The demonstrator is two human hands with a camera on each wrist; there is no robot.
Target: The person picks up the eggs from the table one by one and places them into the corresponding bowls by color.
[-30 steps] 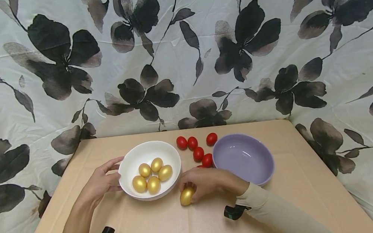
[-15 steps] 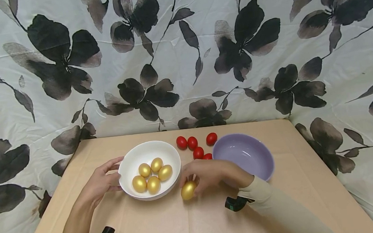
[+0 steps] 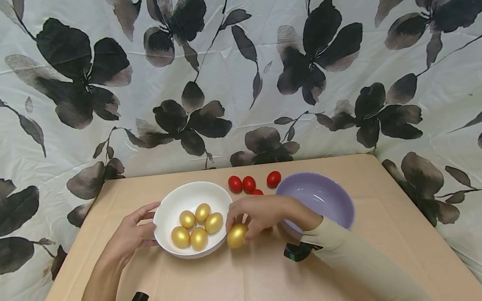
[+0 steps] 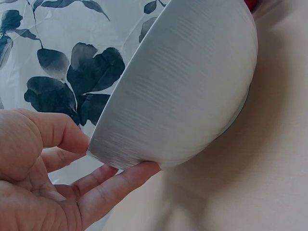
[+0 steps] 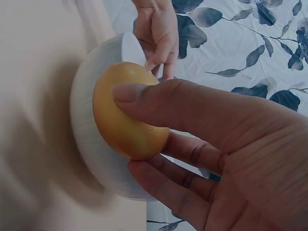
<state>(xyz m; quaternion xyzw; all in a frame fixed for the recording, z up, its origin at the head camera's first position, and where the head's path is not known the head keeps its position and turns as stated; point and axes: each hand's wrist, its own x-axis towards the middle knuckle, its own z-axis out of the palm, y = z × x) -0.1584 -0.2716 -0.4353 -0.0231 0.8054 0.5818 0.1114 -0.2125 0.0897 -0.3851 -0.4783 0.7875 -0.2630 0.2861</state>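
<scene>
My right hand (image 3: pixel 262 214) pinches a shiny golden egg (image 3: pixel 237 236) between thumb and fingers, just off the right rim of a white bowl (image 3: pixel 168 210). In the right wrist view, the thumb lies across the golden egg (image 5: pixel 118 113), with fingers on its other side and the bowl behind. Several golden eggs (image 3: pixel 198 238) lie together inside the bowl. My left hand (image 3: pixel 131 233) holds the bowl's left side. In the left wrist view, that hand's fingertips touch the white bowl (image 4: pixel 187 82) at its rim and outer wall.
Red cherry-tomato-like pieces (image 3: pixel 235 184) lie on the table (image 3: pixel 185 291) between the bowls, some partly hidden by my right hand. A purple bowl (image 3: pixel 319 194) stands under and behind my right wrist. A floral cloth (image 3: pixel 233 73) hangs behind the table.
My right hand has lifted the golden egg from the table and carried it away from me and slightly left, up to the white bowl's rim. The left hand stays in place.
</scene>
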